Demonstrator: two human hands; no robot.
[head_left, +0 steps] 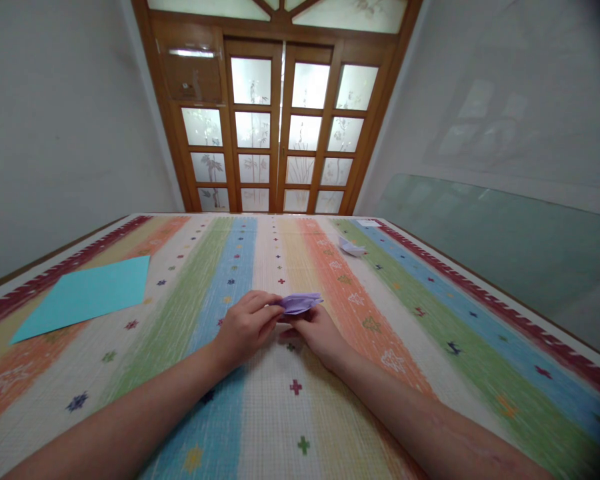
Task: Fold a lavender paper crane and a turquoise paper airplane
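A small piece of folded purple paper (301, 303) is held between my two hands, a little above the middle of the striped tablecloth (275, 413). My left hand (250, 325) pinches its left end between thumb and fingers. From the right and below, my right hand (320, 332) grips it, with the thumb near its lower edge and some fingers hidden beneath. The folded layers lie close together, and their exact shape is too small to make out.
A flat turquoise sheet of paper (87, 293) lies at the left of the table. Toward the far right sits a pale folded paper piece (351, 247), with a small white slip (368, 223) near the far edge. Wooden doors (280, 127) stand beyond the table.
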